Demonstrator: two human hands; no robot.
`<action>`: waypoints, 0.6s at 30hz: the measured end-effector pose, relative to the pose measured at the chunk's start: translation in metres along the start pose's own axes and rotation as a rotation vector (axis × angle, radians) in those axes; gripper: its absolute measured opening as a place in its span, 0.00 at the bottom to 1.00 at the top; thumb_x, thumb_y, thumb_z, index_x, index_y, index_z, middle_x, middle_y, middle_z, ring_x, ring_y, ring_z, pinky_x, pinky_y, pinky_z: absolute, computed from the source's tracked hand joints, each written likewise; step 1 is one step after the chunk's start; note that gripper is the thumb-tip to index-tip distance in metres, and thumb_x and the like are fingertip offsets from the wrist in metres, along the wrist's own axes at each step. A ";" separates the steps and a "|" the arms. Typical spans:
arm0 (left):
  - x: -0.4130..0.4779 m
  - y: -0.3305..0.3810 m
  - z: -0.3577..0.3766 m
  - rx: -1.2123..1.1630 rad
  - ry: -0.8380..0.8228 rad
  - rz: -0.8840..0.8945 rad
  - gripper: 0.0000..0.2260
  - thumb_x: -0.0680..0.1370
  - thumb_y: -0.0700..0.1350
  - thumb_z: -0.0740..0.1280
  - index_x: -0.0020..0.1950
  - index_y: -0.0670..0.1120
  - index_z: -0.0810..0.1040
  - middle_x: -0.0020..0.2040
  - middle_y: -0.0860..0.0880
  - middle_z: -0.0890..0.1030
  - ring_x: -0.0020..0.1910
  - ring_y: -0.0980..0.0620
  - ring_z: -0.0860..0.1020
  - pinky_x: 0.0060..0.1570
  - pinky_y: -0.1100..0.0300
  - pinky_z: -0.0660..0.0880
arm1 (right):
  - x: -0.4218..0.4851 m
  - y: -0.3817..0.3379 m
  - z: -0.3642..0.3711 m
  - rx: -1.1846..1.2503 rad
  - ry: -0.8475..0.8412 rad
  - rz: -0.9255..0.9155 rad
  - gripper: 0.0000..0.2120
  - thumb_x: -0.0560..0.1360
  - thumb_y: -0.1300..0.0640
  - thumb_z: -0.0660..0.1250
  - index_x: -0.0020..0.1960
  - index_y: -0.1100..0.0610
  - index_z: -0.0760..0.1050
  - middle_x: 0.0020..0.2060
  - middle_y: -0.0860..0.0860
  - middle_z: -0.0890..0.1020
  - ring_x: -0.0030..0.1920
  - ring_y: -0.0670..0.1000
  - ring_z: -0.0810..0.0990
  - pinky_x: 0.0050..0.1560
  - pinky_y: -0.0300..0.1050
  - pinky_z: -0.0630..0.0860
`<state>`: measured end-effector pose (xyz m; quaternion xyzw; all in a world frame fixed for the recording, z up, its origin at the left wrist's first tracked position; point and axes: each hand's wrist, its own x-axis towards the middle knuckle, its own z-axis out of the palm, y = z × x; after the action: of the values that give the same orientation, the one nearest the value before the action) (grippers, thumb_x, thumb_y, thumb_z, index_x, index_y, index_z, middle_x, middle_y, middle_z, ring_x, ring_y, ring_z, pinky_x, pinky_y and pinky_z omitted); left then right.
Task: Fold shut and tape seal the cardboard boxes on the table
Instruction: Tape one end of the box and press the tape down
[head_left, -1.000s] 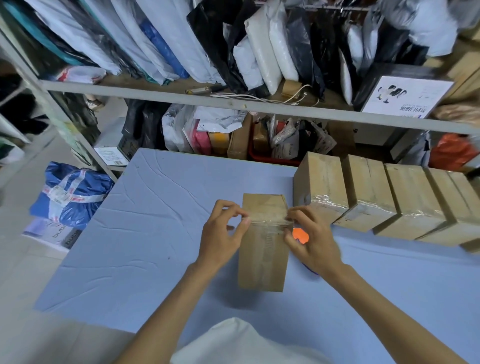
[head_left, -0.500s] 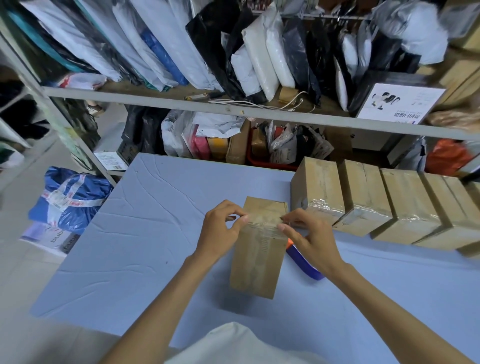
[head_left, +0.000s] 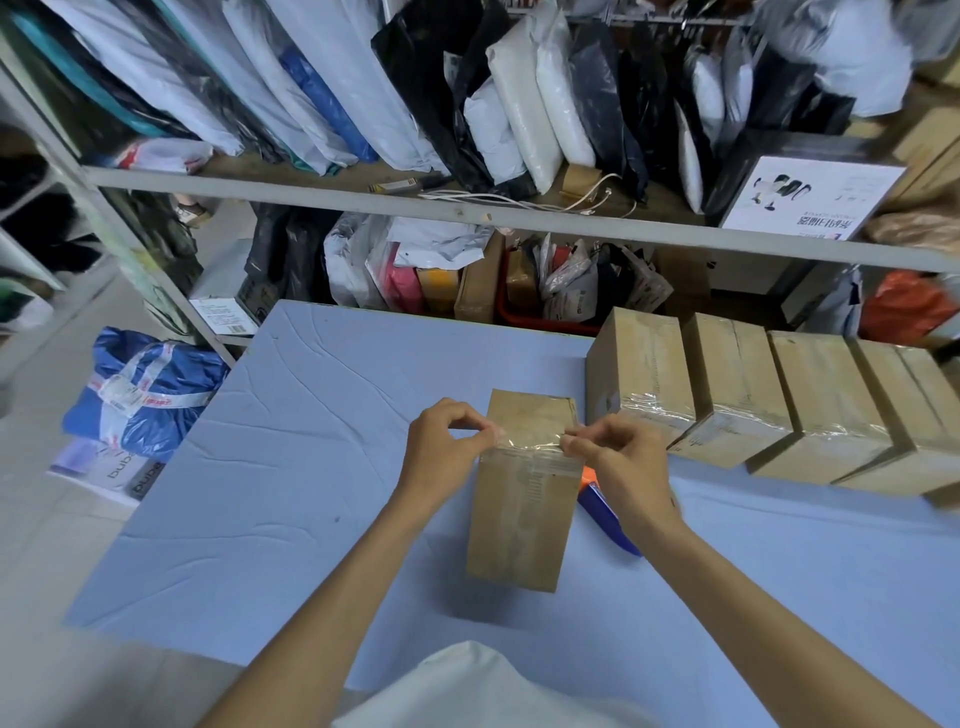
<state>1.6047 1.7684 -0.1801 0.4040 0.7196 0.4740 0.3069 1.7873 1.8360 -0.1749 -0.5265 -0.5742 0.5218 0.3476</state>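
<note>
Notably, the risk sits at the fingertips (head_left: 488, 435): the tape (head_left: 530, 442) is stretched thin between two pinches. An uneven pull would likely wrinkle it, fold it onto itself, or lay it crooked over the box edge, leaving the flap seam partly open. The sticky strip may also cling to the fingers on release and lift off again. Left hand (head_left: 447, 452): thumb and forefinger pressed together on the left end of the clear strip, the remaining fingers loosely curled behind, no gap visible at the pinch. Right hand (head_left: 618, 467): thumb and forefinger likewise closed on the right end, the other fingers curled under. Between the pinches the strip spans the top near edge of the box (head_left: 519, 519), which stands upright directly under the fingers; the face turned to the person carries clear tape. Whether the strip touches the cardboard along its whole length cannot be told. Just below the right fingers, behind the box, lies a blue and orange tool (head_left: 608, 512), partly hidden, probably the tape dispenser. Beyond the right fingers, apart from them, a row of boxes (head_left: 737, 384) wrapped in clear tape lies side by side. All rest on the blue table (head_left: 311, 467), which spreads away left of the left fingers; past the fingertips, farther off, a shelf (head_left: 311, 187) holds bagged goods
</note>
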 end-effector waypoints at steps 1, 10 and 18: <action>0.001 0.001 0.000 -0.063 -0.008 -0.057 0.04 0.72 0.40 0.74 0.39 0.47 0.81 0.42 0.54 0.81 0.43 0.62 0.79 0.46 0.69 0.75 | 0.000 -0.002 0.002 0.038 0.019 0.045 0.05 0.68 0.68 0.74 0.36 0.64 0.78 0.38 0.52 0.85 0.45 0.49 0.84 0.46 0.46 0.79; 0.008 0.011 0.004 -0.323 -0.155 -0.432 0.16 0.74 0.32 0.65 0.59 0.43 0.75 0.51 0.48 0.76 0.43 0.57 0.77 0.41 0.66 0.74 | 0.022 -0.006 0.003 0.188 -0.041 0.541 0.25 0.66 0.76 0.69 0.60 0.62 0.71 0.49 0.59 0.78 0.46 0.57 0.77 0.40 0.46 0.76; 0.004 0.003 0.015 -0.273 -0.138 -0.335 0.18 0.74 0.45 0.73 0.61 0.48 0.72 0.54 0.55 0.76 0.55 0.55 0.77 0.49 0.64 0.74 | 0.027 -0.003 -0.001 0.138 -0.189 0.513 0.38 0.64 0.63 0.79 0.69 0.56 0.67 0.55 0.56 0.81 0.53 0.56 0.82 0.49 0.57 0.82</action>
<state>1.6157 1.7792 -0.1829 0.2649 0.6832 0.4808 0.4815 1.7824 1.8626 -0.1756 -0.5787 -0.4151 0.6775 0.1840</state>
